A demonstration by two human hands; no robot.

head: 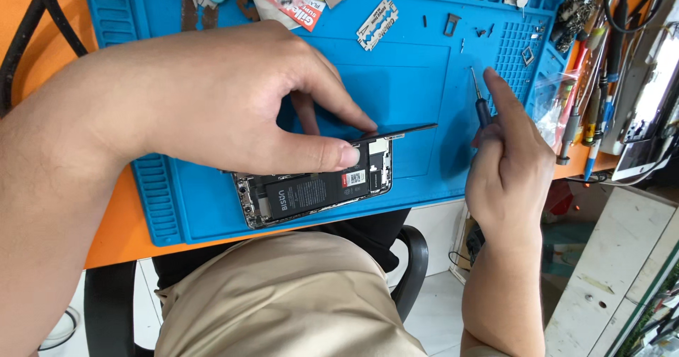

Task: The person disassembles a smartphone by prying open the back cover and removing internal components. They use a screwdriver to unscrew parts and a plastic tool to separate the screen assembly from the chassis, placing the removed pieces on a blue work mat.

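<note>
So the opened phone (315, 191) sits at the near edge of the blue repair mat (410, 102), back cover off, battery and board showing. Its long axis runs left to right, tilted a bit, with the right end further from the person. The left hand (233, 102) is right on top of it, thumb pressed down on the phone's upper edge and fingers pinching a thin dark panel (399, 131) that lifts off toward the right, almost edge-on to the camera. I think that's the screen or back plate, hard to say from this angle.

The right hand (506, 159) is off to the right of the phone, near but not touching, closed around a small screwdriver (481, 102) with the tip pointing up and away and the index finger laid along it. So the left hand is clearly the nearer one, and the phone lies left and slightly toward the person from the driver.

Between them is just bare mat, nothing blocking. Further back there's a razor blade (377, 25), a glue tube (293, 3) and loose small parts, and a bunch of tools (587, 109) stacked past the mat's right edge.
</note>
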